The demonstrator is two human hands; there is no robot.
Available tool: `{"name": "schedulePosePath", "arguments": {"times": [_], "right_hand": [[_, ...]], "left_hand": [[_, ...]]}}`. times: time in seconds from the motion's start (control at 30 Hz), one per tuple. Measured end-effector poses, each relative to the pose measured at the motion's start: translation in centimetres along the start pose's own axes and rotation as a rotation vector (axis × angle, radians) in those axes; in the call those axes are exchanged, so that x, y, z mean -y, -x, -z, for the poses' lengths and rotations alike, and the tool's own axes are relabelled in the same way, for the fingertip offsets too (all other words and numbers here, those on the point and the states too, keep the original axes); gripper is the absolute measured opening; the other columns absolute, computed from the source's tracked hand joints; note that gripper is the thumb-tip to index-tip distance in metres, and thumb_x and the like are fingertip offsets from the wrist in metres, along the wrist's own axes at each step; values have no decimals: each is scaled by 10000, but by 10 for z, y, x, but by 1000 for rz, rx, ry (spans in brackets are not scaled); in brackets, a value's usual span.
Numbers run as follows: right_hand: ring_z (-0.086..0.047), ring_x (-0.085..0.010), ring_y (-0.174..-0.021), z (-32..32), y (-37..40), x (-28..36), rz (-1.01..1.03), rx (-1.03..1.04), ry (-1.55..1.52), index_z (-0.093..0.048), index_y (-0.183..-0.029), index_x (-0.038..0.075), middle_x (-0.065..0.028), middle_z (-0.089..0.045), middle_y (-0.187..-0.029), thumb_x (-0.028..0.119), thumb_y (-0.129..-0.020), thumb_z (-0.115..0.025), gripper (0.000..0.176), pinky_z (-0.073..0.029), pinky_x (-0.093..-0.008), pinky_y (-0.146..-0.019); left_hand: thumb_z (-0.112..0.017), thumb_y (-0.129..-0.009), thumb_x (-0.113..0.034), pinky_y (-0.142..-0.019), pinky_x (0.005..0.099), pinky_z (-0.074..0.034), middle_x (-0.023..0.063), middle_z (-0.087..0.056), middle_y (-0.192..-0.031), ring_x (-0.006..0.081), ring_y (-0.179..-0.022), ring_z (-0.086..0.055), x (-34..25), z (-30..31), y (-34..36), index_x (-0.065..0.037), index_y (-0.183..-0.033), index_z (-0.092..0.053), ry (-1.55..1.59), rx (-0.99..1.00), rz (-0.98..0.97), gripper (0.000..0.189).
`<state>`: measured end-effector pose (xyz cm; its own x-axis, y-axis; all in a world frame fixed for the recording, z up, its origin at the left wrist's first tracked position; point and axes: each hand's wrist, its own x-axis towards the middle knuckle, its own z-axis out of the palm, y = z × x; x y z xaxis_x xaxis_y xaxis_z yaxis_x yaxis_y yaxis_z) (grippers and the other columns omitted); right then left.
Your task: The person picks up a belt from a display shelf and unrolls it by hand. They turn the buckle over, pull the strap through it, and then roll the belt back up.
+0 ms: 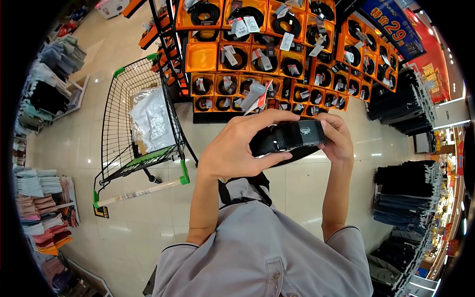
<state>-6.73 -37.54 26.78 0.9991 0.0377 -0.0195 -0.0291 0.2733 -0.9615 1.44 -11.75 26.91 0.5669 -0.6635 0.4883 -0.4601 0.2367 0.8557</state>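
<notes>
A coiled black belt (267, 143) with a dark, shiny buckle (308, 132) is held up in front of my chest. My left hand (242, 146) grips the coil from the left, thumb below and fingers over the top. At the buckle end, my right hand (336, 137) pinches the edge between thumb and fingers. White and red tags (257, 103) stick up above my left hand, next to a grey object (252, 95) whose kind I cannot make out. Beyond my hands stands a display rack with orange boxes (202, 57), most holding coiled black belts with tags.
A black wire shopping cart (111, 119) with green corners stands at left, carrying a plastic-wrapped white package (153, 121). Folded clothes (44, 208) fill shelves on the left. Trousers (405, 193) hang on the right. A blue price sign (393, 27) is at upper right.
</notes>
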Motion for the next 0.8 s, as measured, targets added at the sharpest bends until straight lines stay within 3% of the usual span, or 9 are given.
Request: {"name": "schedulePosePath", "arguments": {"times": [0.2, 0.23, 0.3, 0.4, 0.43, 0.5, 0.53, 0.7, 0.8], "right_hand": [[-555, -116, -586, -24, -16, 7, -156, -100, -98, -675, -1037, -3, -58, -632, -748, 192, -987, -622, 209, -414, -236, -511], [-560, -122, -586, -24, -18, 9, -182, -90, -124, -673, -1048, -1, -62, -633, -748, 197, -990, -620, 214, -418, -239, -513], [-577, -134, -601, -28, -19, 14, -190, -68, -84, -654, -1112, -10, -77, -648, -778, 205, -992, -616, 250, -444, -254, -539], [-639, -149, -795, -37, -19, 19, -69, -68, 206, -590, -1270, -16, -80, -663, -918, 148, -939, -677, 379, -505, -273, -767], [-639, -149, -795, -40, -18, 17, -67, -71, 204, -590, -1270, -16, -80, -663, -918, 148, -939, -677, 379, -505, -273, -767], [-606, -146, -836, -51, -18, 13, 228, -87, 767, -553, -1337, 27, -78, -671, -978, 125, -894, -721, 484, -476, -296, -861], [-654, -167, -866, -53, -21, 11, 278, -186, 862, -609, -1256, 12, -62, -686, -989, 108, -824, -780, 474, -500, -272, -832], [-661, -108, -773, -50, -32, 10, 346, -404, 775, -685, -1127, -17, -82, -727, -934, 69, -853, -753, 295, -517, -223, -688], [-630, -58, -634, -54, -34, 24, 318, -459, 709, -716, -1083, -11, -63, -723, -830, 68, -846, -769, 256, -459, -174, -488]], "left_hand": [[-773, -806, -86, -894, 318, -479, 119, -675, -1049, 213, -971, -627, 14, -1, -6, -12, -1202, -680, -78, -188, 59, 414], [-795, -820, -128, -757, 282, -496, 95, -678, -934, 181, -845, -619, 19, -3, -7, -21, -1180, -695, -82, -264, 12, 389], [-778, -842, -133, -727, 273, -489, 96, -675, -913, 158, -815, -614, 23, -1, -5, -19, -1181, -695, -26, -297, 92, 367], [-754, -874, -149, -670, 257, -483, 96, -675, -879, 128, -735, -608, 29, -1, -5, -9, -1181, -692, 19, -348, 155, 343], [-754, -874, -149, -670, 257, -483, 96, -675, -879, 128, -735, -608, 29, -1, -5, -9, -1181, -692, 18, -345, 154, 343], [-731, -903, -166, -610, 234, -470, 86, -672, -846, 101, -655, -595, 27, -2, -7, 4, -1185, -686, 52, -442, 287, 332], [-708, -930, -201, -574, 222, -468, 72, -669, -825, 91, -607, -592, 27, -2, -9, 13, -1182, -684, 32, -466, 298, 332], [-642, -979, -278, -566, 234, -507, 70, -673, -834, 102, -605, -624, 40, 0, -11, 24, -1173, -681, 80, -494, 381, 362], [-572, -1018, -294, -575, 244, -532, 100, -687, -849, 127, -610, -652, 41, 0, -12, 48, -1140, -666, 229, -445, 462, 376]]}}
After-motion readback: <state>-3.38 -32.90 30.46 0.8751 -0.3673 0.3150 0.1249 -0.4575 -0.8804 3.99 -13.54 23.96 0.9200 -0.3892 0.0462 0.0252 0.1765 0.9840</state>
